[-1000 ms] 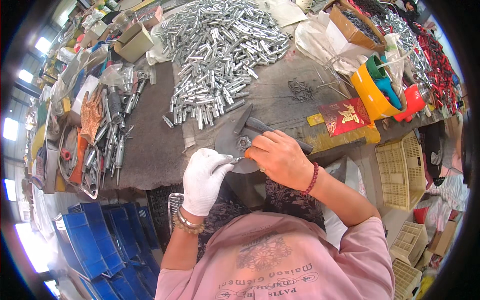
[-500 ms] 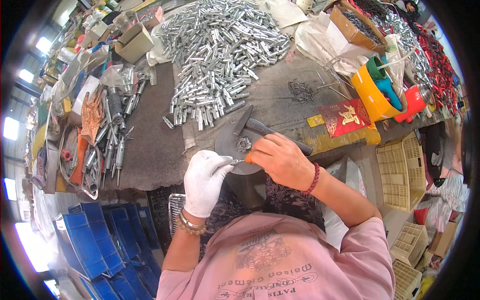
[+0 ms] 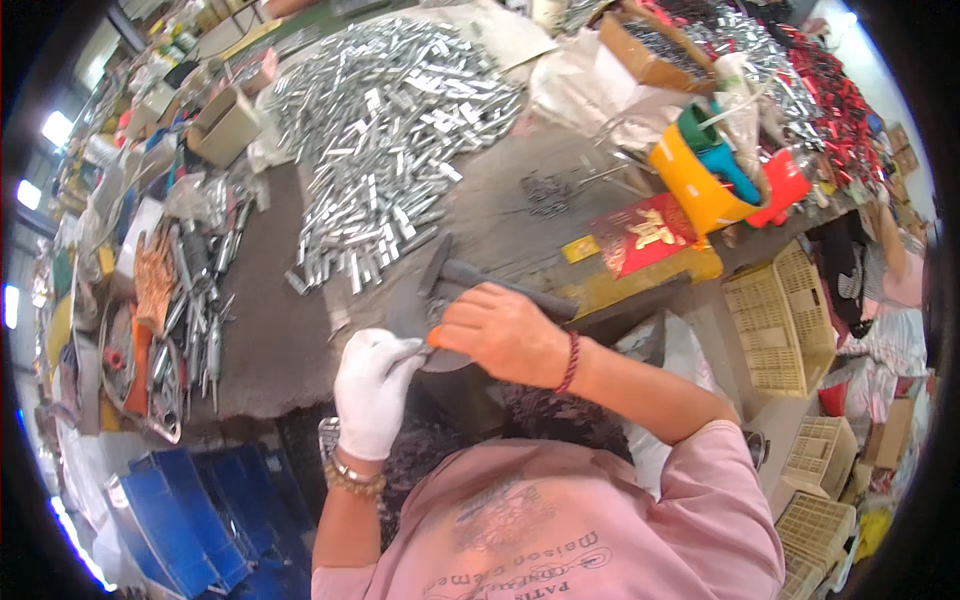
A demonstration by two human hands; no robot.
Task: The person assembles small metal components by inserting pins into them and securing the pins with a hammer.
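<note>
Workbench [image 3: 300, 330] covered in dark grey felt-like matting fills most of the head view, in what looks like a cluttered workshop with bright windows along the left edge. Its largest load is a loose heap of short silvery metal pieces [image 3: 385, 140] spread across the far middle. Blue plastic crates [image 3: 190, 510] stand stacked on the floor at the lower left, and cream lattice baskets [image 3: 775, 320] sit at the right, beside and below the bench; what they hold cannot be seen. An open cardboard box [image 3: 645, 45] at the far right holds more metal parts, and a smaller cardboard box [image 3: 225, 125] sits at the far left. A yellow tub [image 3: 695, 190] carries teal and red containers nested inside it. A red printed packet [image 3: 640, 232] lies flat near it. Long metal tools [image 3: 195, 310] lie in a row at the left edge. Near the bench's front edge, the left hand [image 3: 372, 390], in a white glove, pinches a small metal part [image 3: 437, 340] at its fingertips. The bare right hand [image 3: 505, 335], a red cord at the wrist, is closed around a dark hammer-like tool [image 3: 470, 275] directly over that part, the two hands touching.
</note>
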